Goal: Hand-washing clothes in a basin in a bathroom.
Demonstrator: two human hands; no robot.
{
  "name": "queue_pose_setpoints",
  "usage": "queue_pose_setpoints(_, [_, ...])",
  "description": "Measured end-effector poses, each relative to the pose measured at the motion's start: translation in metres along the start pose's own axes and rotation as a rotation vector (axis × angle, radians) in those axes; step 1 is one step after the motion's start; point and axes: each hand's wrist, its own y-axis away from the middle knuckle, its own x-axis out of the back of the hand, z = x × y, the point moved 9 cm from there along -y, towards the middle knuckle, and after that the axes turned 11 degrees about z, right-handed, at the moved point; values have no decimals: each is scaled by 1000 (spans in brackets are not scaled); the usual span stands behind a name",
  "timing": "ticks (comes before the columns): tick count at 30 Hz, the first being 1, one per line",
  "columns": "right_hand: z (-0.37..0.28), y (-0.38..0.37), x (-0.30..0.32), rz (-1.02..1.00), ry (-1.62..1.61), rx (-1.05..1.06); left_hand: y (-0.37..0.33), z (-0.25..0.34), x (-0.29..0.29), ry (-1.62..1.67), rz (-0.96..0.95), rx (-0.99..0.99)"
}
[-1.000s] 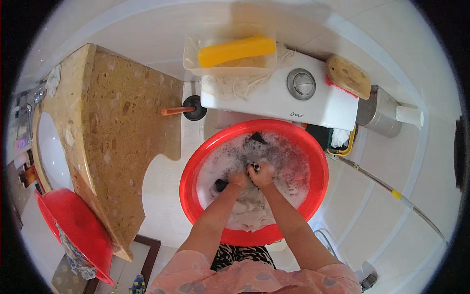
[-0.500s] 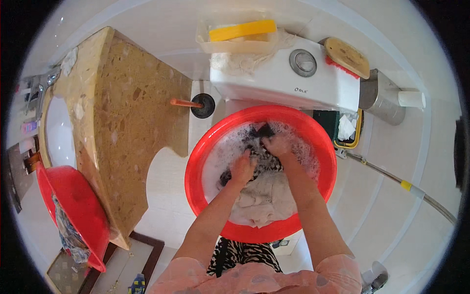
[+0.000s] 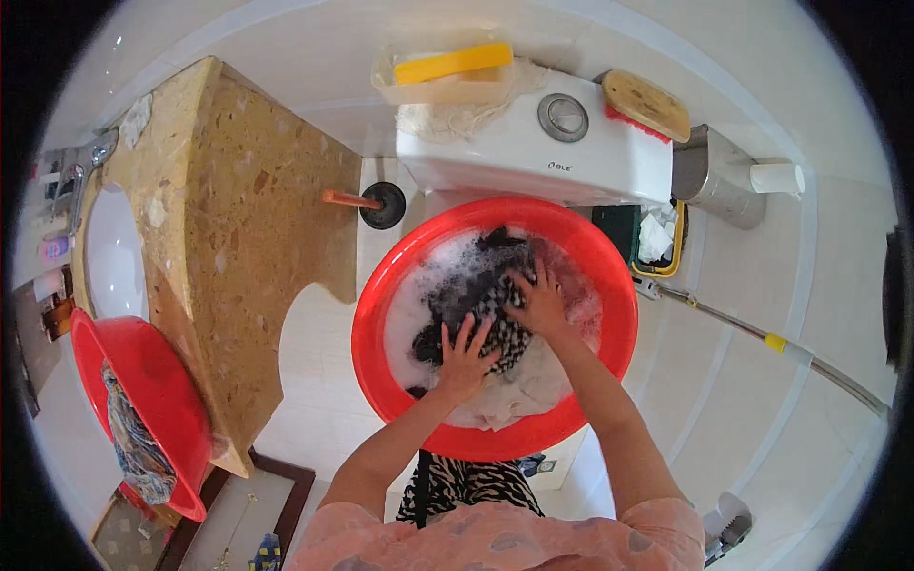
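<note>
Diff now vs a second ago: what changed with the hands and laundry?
The left hand and right hand, close together over bunched cloth before, have moved apart and opened, fingers spread on the black-and-white checked cloth. More of that cloth now shows above the suds. Unchanged: pale cloth at the person's side of the red basin; plunger standing.

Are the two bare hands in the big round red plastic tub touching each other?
Apart. The head view shows it: black-and-white checkered cloth is visible in the gap between the left hand and right hand.
</note>
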Motion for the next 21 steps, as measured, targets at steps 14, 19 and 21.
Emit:
queue_pose_setpoints(14, [-31,92,-38,460,-262,-197,-47,-70,-87,250,145,261])
queue_pose_setpoints(19, [-17,63,-53,306,-121,-149,-48,-76,-127,172,-139,436])
queue_pose_setpoints(21, [-16,46,-54,316,-115,-69,-42,-84,-140,153,-98,386])
